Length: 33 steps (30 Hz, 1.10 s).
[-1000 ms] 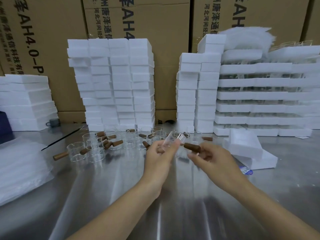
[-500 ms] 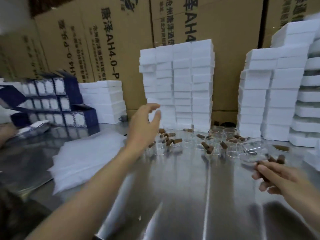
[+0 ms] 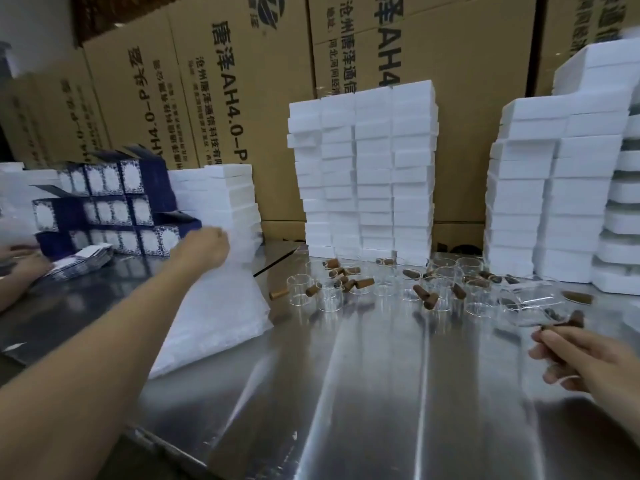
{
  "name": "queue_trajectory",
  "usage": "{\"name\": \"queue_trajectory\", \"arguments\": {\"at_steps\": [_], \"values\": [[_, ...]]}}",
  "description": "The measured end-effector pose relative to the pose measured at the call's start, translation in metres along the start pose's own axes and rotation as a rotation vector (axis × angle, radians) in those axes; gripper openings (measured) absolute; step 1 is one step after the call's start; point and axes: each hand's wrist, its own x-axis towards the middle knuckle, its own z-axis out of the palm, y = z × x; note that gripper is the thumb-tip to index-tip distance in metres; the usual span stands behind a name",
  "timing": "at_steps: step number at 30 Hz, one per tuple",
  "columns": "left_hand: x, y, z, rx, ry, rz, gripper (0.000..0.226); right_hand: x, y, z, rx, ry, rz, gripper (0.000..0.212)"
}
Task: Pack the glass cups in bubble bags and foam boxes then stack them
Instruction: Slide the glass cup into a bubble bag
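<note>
My right hand (image 3: pixel 581 355) grips the brown wooden handle of a clear glass cup (image 3: pixel 530 306) and holds it just above the steel table at the right. My left hand (image 3: pixel 206 245) is stretched out to the left and pinches the top of a translucent bubble bag (image 3: pixel 242 271), which is pulled up from the white bubble bag pile (image 3: pixel 214 323). Several more glass cups with wooden handles (image 3: pixel 381 285) stand and lie in a cluster at the middle of the table.
Tall stacks of white foam boxes stand behind the cups at centre (image 3: pixel 363 168) and right (image 3: pixel 554 202), and a lower foam stack (image 3: pixel 225 195) is at the left. Blue printed cartons (image 3: pixel 114 209) and another person's hands (image 3: pixel 20 261) are at the far left. Cardboard cartons (image 3: pixel 242 98) form the back wall.
My left hand let go of the cup, swung left and took hold of a bubble bag. My right hand kept the cup by its handle. The view turned left.
</note>
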Motion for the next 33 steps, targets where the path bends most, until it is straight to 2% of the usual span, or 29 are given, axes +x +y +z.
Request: {"name": "queue_trajectory", "arguments": {"at_steps": [2,4,7,10,13,15,18,20,22,25,27,29,33], "values": [[-0.009,0.045,-0.025,-0.101,0.043,0.136,0.051,-0.006,-0.002,-0.002,-0.019,0.027,-0.016,0.017],[-0.028,0.096,-0.033,-0.198,-0.004,0.272,0.05,-0.011,-0.008,-0.004,-0.029,0.065,-0.038,0.018],[-0.078,0.164,-0.012,-0.329,-0.197,0.445,0.048,-0.014,-0.016,-0.005,-0.044,0.12,-0.054,0.02],[-0.151,0.217,0.04,-0.363,-0.385,0.596,0.042,-0.016,-0.016,-0.006,-0.035,0.179,-0.066,0.021],[-0.226,0.243,0.103,-0.255,-0.569,0.747,0.032,-0.015,-0.012,-0.008,-0.037,0.221,-0.068,0.023],[-0.258,0.248,0.128,-0.103,-0.57,0.88,0.038,-0.013,-0.009,-0.01,-0.04,0.235,-0.066,0.023],[-0.25,0.263,0.124,-0.247,-0.334,0.835,0.046,-0.009,-0.006,-0.009,-0.025,0.261,-0.08,0.022],[-0.228,0.278,0.112,-0.341,-0.259,0.749,0.035,-0.008,-0.006,-0.008,-0.032,0.273,-0.102,0.021],[-0.212,0.294,0.11,-0.394,-0.334,0.682,0.032,-0.006,-0.008,-0.007,-0.036,0.282,-0.124,0.019],[-0.224,0.309,0.124,-0.379,-0.492,0.711,0.055,-0.006,-0.008,-0.007,-0.033,0.3,-0.157,0.017],[-0.245,0.309,0.143,-0.223,-0.467,0.816,0.059,-0.007,-0.005,-0.006,-0.033,0.308,-0.177,0.018],[-0.252,0.307,0.157,-0.158,-0.371,0.905,0.049,-0.008,-0.003,-0.004,-0.047,0.308,-0.188,0.018],[-0.235,0.296,0.161,-0.399,-0.359,0.794,0.032,-0.01,-0.009,0.0,-0.066,0.301,-0.215,0.018]]}}
